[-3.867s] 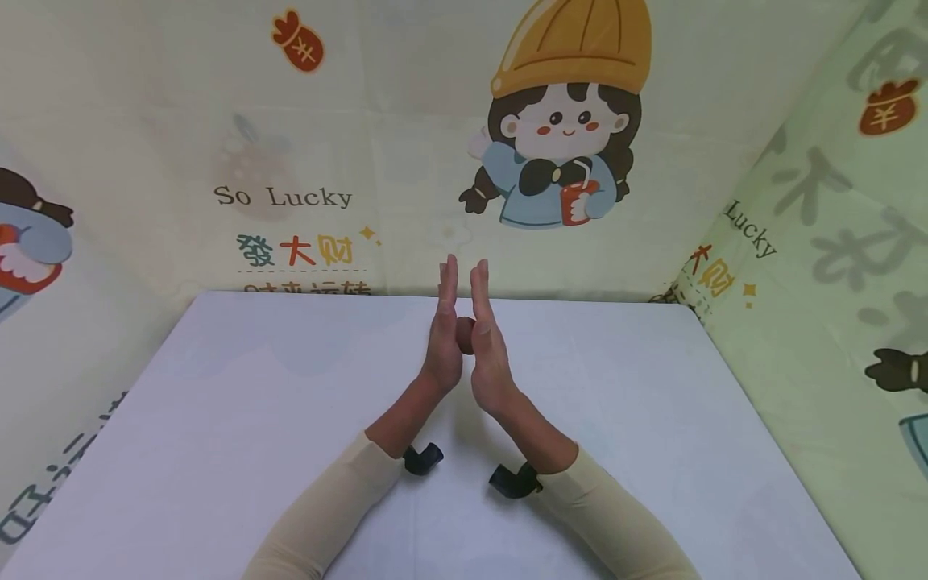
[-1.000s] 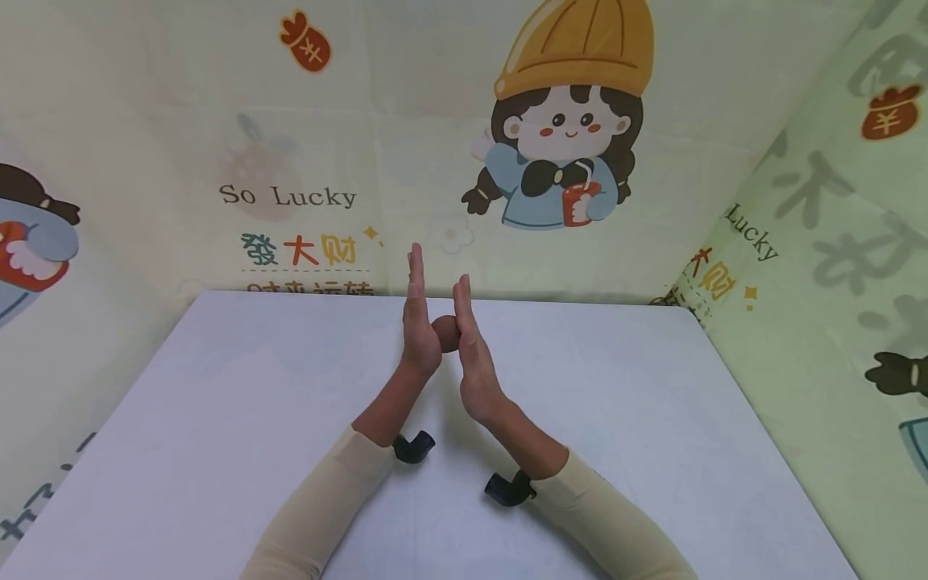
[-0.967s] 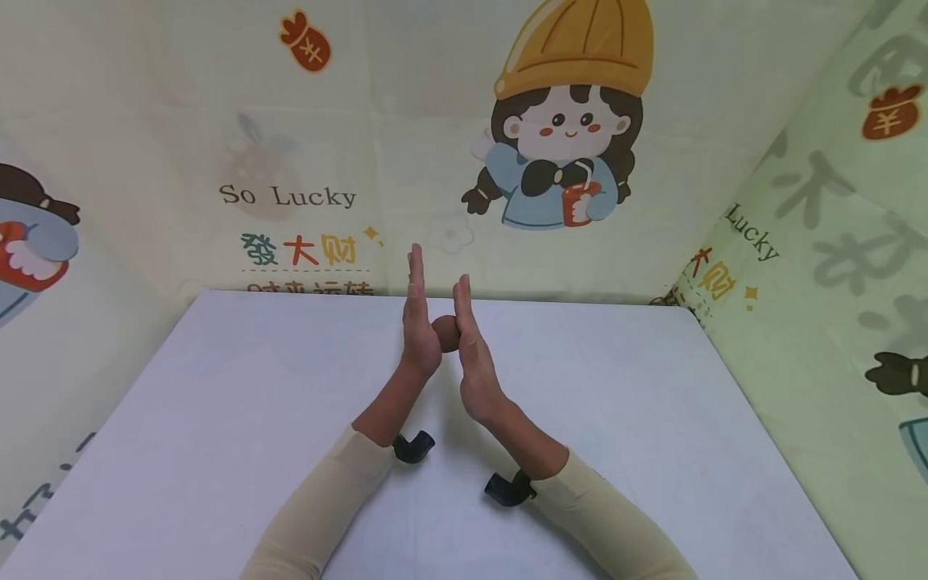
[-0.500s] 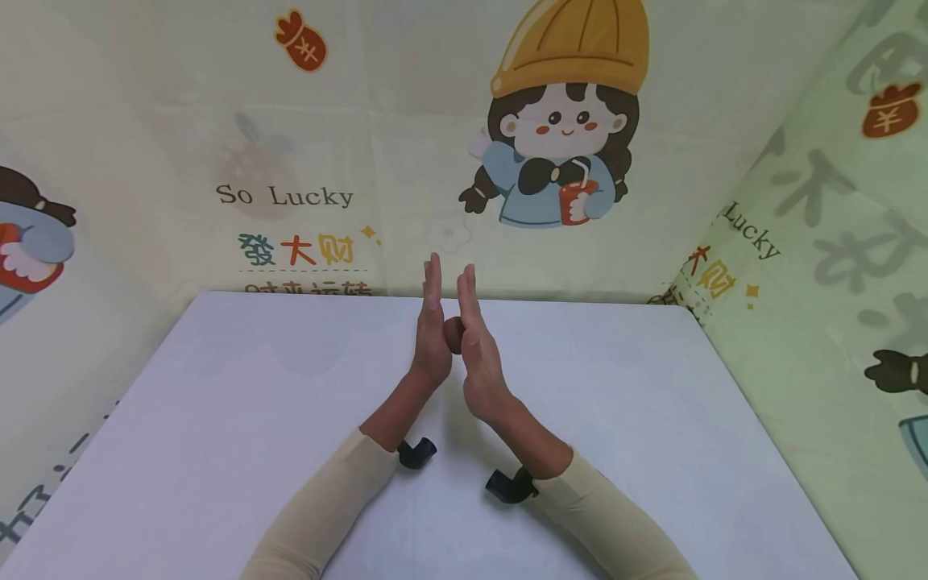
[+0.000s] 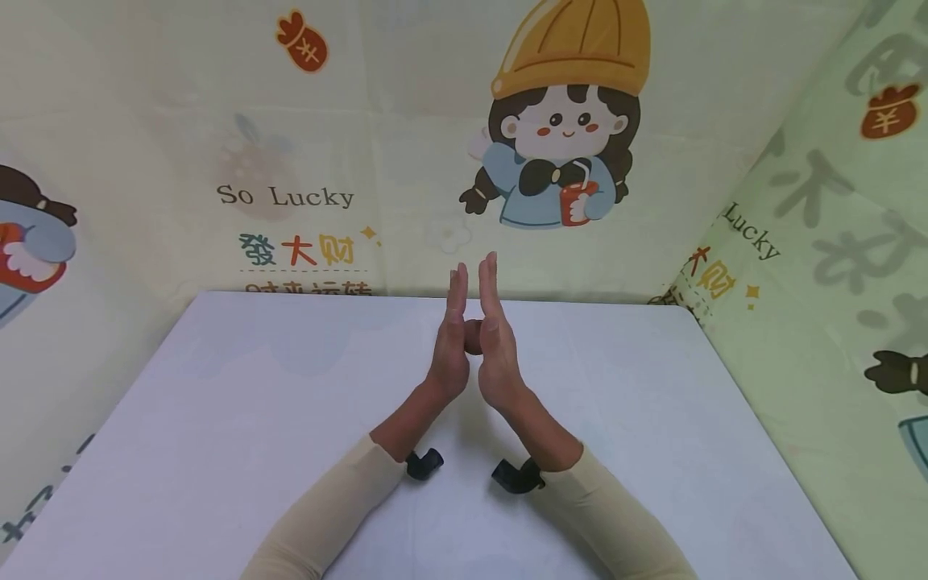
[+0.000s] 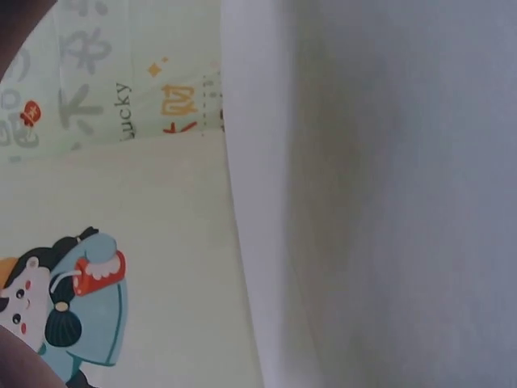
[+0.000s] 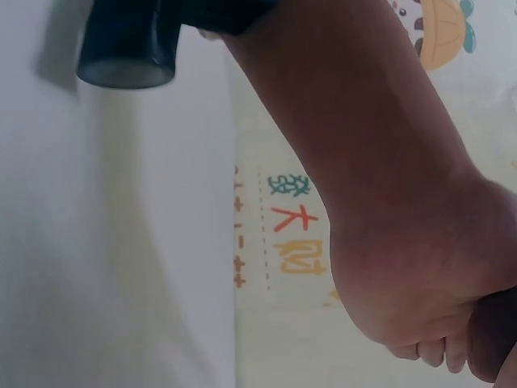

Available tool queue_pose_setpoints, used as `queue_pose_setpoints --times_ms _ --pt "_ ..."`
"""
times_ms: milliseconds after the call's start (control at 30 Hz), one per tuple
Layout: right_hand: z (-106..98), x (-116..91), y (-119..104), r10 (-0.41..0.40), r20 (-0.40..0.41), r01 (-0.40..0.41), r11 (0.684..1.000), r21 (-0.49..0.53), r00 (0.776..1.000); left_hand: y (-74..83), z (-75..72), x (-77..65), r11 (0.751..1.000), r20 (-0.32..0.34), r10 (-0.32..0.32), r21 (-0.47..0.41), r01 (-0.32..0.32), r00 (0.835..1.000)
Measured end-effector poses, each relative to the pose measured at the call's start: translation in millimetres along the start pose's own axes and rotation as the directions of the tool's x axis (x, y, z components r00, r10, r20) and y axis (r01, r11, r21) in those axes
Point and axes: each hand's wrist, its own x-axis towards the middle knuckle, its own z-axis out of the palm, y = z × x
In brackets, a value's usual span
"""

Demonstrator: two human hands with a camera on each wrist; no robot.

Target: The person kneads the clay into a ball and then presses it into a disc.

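A small brown ball (image 5: pixel 473 337), its exact material not evident, sits between two upright, facing palms above the white table. My left hand (image 5: pixel 451 346) presses it from the left with straight fingers pointing away from me. On the other side my right hand (image 5: pixel 498 350) lies flat against the ball, its fingertips reaching slightly farther forward. The palms hide part of the ball. In the right wrist view the left hand (image 7: pixel 412 275) shows beside the dark ball (image 7: pixel 493 335) at the right edge. Only dark slivers of a hand enter the left wrist view's corners.
The white tabletop (image 5: pixel 290 387) spreads beneath both arms. A printed cloth (image 5: pixel 413 145) with cartoon figures and lettering stands behind it and along the sides. Black wrist cameras, the left one (image 5: pixel 425 464) and the right one (image 5: pixel 518 477), stick out below the wrists.
Both hands have shifted right with the ball between them. The left hand has slid back and the right hand forward, so the palms have rubbed past each other; the left had been farther ahead.
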Motion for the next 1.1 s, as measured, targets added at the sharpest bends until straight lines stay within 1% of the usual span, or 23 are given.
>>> queue_pose_setpoints --times_ms 133,267,333,567,767,867,967,1100 --pt "-6.6 3.5 1.2 0.038 -0.019 -0.038 0.999 0.002 0.999 8.4 6.7 -2.4 0.998 0.021 0.049 0.027 -0.049 0.999" --pt "-11.7 7.2 2.3 0.064 -0.029 -0.063 0.997 0.045 0.998 17.7 12.1 -3.9 0.994 0.041 0.106 0.013 -0.107 0.993" --pt "-13.1 8.9 2.4 0.073 -0.03 -0.07 0.995 0.073 0.997 22.0 13.6 -4.0 0.993 0.048 0.121 -0.001 -0.121 0.992" --pt "-15.2 12.0 6.0 0.072 -0.028 -0.069 0.991 0.113 0.997 33.4 15.4 -3.4 0.993 0.046 0.117 -0.033 -0.116 0.992" --pt "-14.5 12.9 8.5 0.096 -0.022 -0.092 0.986 0.14 0.995 43.5 13.9 -1.1 0.992 0.027 0.117 -0.059 -0.116 0.993" --pt "-14.6 12.7 10.3 0.103 -0.02 -0.099 0.985 0.143 0.994 46.7 12.7 -0.2 0.991 0.012 0.114 -0.074 -0.113 0.993" --pt "-14.5 12.9 12.0 0.115 -0.012 -0.113 0.984 0.139 0.993 48.3 11.3 0.9 0.992 -0.002 0.109 -0.069 -0.108 0.994" --pt "-13.1 11.7 14.2 0.132 -0.007 -0.131 0.986 0.106 0.991 50.3 8.5 2.4 0.992 -0.016 0.105 -0.075 -0.106 0.994"
